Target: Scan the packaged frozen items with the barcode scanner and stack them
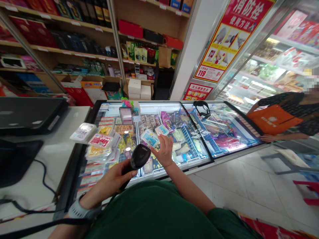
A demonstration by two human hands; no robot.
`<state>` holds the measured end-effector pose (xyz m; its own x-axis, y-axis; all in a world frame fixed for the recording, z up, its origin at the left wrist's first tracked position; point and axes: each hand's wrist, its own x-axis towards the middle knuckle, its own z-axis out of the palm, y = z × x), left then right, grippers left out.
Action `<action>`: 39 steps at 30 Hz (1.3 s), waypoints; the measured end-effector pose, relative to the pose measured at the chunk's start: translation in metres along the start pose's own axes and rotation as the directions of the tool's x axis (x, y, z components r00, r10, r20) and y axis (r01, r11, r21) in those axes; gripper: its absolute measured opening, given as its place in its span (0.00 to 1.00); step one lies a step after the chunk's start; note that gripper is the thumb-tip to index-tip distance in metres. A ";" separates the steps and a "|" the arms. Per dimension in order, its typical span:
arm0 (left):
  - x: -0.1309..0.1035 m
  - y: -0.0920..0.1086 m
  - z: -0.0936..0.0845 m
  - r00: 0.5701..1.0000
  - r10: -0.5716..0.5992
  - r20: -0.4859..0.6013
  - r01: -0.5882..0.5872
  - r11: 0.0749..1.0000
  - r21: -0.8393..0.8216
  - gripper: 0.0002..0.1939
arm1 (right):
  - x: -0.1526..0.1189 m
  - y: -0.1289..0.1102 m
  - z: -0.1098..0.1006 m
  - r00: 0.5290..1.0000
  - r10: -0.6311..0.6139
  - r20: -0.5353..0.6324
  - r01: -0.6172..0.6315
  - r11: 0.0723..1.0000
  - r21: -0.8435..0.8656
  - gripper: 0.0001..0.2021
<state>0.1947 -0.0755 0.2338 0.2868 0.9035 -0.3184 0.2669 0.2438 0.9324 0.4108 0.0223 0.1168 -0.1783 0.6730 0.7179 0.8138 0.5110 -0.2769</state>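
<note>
My left hand [123,174] is wrapped around a black handheld barcode scanner [141,156], its head tilted toward a blue-and-white packet [150,137]. The near edge of that packet sits between the thumb and fingers of my right hand [163,151]. A second, smaller blue-and-white packet [161,130] lies just beyond my right fingertips. Both are above the glass top of a chest freezer [159,107]. To the left, on the freezer's edge, clear packs with red [101,140], yellow and pale contents are piled together.
A black strapped device [202,109] rests on the freezer's right half. At right, a person holds an orange bag [274,119] by the freezer's end. A counter [72,132] with black equipment [30,114] and cables is at left. Stocked shelves [74,54] stand behind.
</note>
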 end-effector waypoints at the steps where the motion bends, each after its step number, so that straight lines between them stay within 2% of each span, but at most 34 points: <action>1: 0.001 -0.001 0.000 1.000 0.000 -0.005 0.000 1.000 -0.003 0.25 | 0.000 0.000 0.000 1.000 0.002 0.005 -0.002 1.000 -0.001 0.29; 5: 0.001 -0.003 -0.002 1.000 -0.003 -0.006 0.003 1.000 0.010 0.24 | -0.003 0.003 0.004 0.999 0.033 0.040 -0.033 0.999 0.017 0.29; 8: 0.000 -0.005 -0.006 1.000 -0.013 0.000 0.013 0.999 0.033 0.24 | -0.005 0.014 0.013 0.986 0.155 0.064 -0.159 0.986 0.056 0.30; 10: -0.002 -0.006 -0.009 1.000 -0.022 -0.015 0.023 0.999 0.047 0.25 | -0.004 0.028 0.022 0.948 0.303 0.100 -0.309 0.949 0.053 0.30; 13: -0.004 -0.009 -0.014 0.997 -0.037 -0.061 0.040 0.998 0.048 0.27 | 0.004 0.056 0.037 0.860 0.487 0.151 -0.492 0.871 -0.005 0.28; 17: -0.007 -0.017 -0.019 0.995 -0.040 -0.094 0.042 0.999 0.019 0.28 | 0.019 0.092 0.056 0.801 0.575 0.168 -0.572 0.817 -0.068 0.27; 21: -0.010 -0.022 -0.019 0.991 -0.054 -0.122 0.054 0.999 -0.004 0.28 | 0.022 0.111 0.072 0.744 0.633 0.212 -0.624 0.772 -0.117 0.29; 24: -0.012 -0.022 -0.019 0.989 -0.059 -0.132 0.057 0.998 -0.025 0.27 | 0.018 0.115 0.081 0.711 0.657 0.251 -0.646 0.751 -0.136 0.29; 28: -0.015 -0.019 -0.020 0.987 -0.066 -0.149 0.057 0.996 -0.062 0.27 | 0.012 0.114 0.088 0.692 0.666 0.278 -0.655 0.741 -0.145 0.31; 33: -0.021 -0.014 -0.025 0.984 -0.074 -0.164 0.057 0.993 -0.105 0.26 | 0.011 0.111 0.090 0.692 0.665 0.281 -0.654 0.742 -0.145 0.33; 39: -0.031 -0.005 -0.036 0.981 -0.052 -0.188 0.047 0.998 -0.031 0.24 | 0.010 0.102 0.086 0.702 0.660 0.267 -0.659 0.744 -0.108 0.37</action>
<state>0.1511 -0.0925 0.2452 0.0949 0.9397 -0.3285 0.2511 0.2967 0.9214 0.4443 0.1270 0.0409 0.2643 0.9526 0.1507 0.7829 -0.1207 -0.6103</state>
